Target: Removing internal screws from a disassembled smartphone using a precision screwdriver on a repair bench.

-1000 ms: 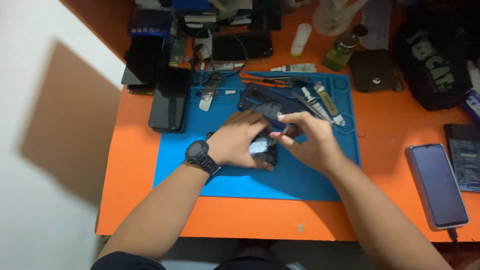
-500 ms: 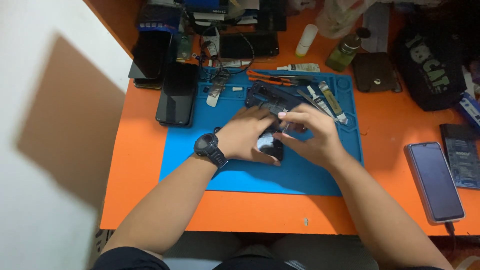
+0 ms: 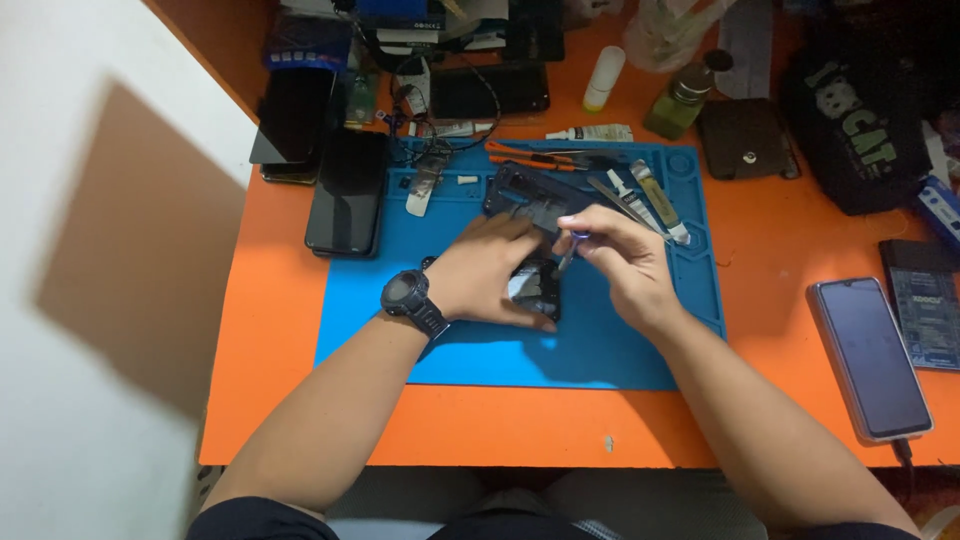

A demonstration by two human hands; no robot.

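Note:
An opened dark phone point(image 3: 535, 285) lies on the blue work mat point(image 3: 600, 345) in the middle of the orange table. My left hand point(image 3: 490, 275), with a black watch on its wrist, presses down on the phone and holds it steady. Just to the right, my right hand point(image 3: 620, 265) pinches a thin tool point(image 3: 568, 255) whose tip points down at the phone's upper edge. A dark phone frame point(image 3: 530, 192) rests on the mat just behind both hands.
Tweezers and small tools point(image 3: 640, 195) lie on the mat's far side. Dark phones point(image 3: 345, 190) are stacked at the left edge. A phone point(image 3: 868, 355) on a cable lies at the right. Bottles point(image 3: 685, 100), a black pouch point(image 3: 745, 135) and a black bag point(image 3: 860, 130) crowd the back.
The view has shifted slightly. My right hand has lifted a little from the phone and now holds the thin tool at its top edge; my left hand stays on the phone.

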